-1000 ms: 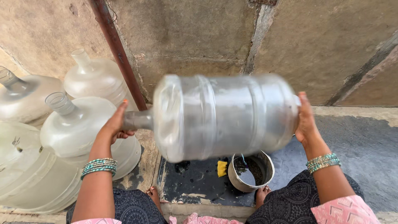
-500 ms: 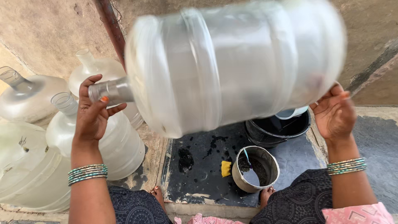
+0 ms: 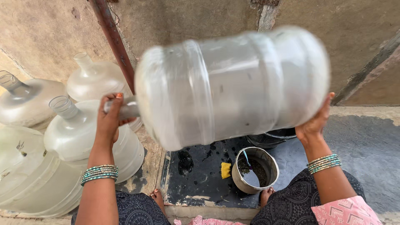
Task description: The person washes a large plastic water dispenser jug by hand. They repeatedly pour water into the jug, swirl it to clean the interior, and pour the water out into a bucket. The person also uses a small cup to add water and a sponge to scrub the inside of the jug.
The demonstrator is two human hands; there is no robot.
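Jug (image 3: 233, 87) swings lower, level again since half-second back; our left hand (image 3: 109, 121) wraps neck, right hand (image 3: 314, 123) spread flat under base, above steel pot (image 3: 255, 169); we judge rinse-shaking underway; next needs firm neck grip

Both arms are raised in front of the body, forearms angled upward. The left hand (image 3: 109, 121) is curled closed, fingers wrapped tight, wrist straight. The right hand (image 3: 315, 121) is open and cupped, palm turned inward, fingers spread, wrist bent back slightly.
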